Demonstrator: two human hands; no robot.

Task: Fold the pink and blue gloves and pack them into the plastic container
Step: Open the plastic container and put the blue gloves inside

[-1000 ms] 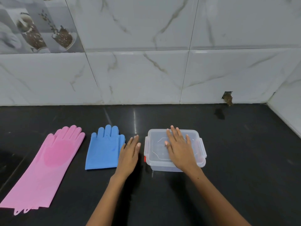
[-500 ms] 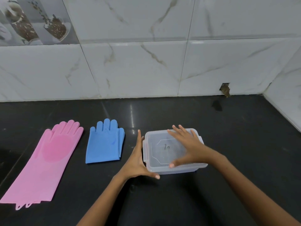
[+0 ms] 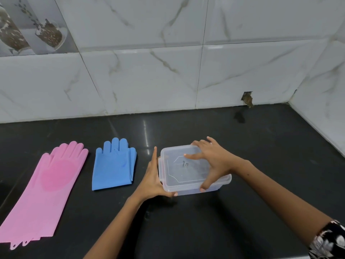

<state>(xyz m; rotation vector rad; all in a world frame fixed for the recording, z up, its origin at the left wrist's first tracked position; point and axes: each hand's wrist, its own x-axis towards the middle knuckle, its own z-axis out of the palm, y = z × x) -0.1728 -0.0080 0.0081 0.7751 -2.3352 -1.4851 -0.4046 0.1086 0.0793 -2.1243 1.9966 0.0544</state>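
The right hand (image 3: 212, 161) lies across the lid (image 3: 188, 169) of the plastic container (image 3: 194, 189), covering the lid's far right corner and much of its right side. The left hand (image 3: 152, 181) presses against the container's left wall and hides it, along with any clasp there. A small dark mark on the lid is too small to read. Whether the container holds anything cannot be told through the cloudy plastic. The pink glove (image 3: 43, 189) runs past the left edge of the picture at its cuff. The patterned sleeve (image 3: 328, 240) is cut off at the lower right corner. The worktop (image 3: 261, 146) runs out of view on every near side.
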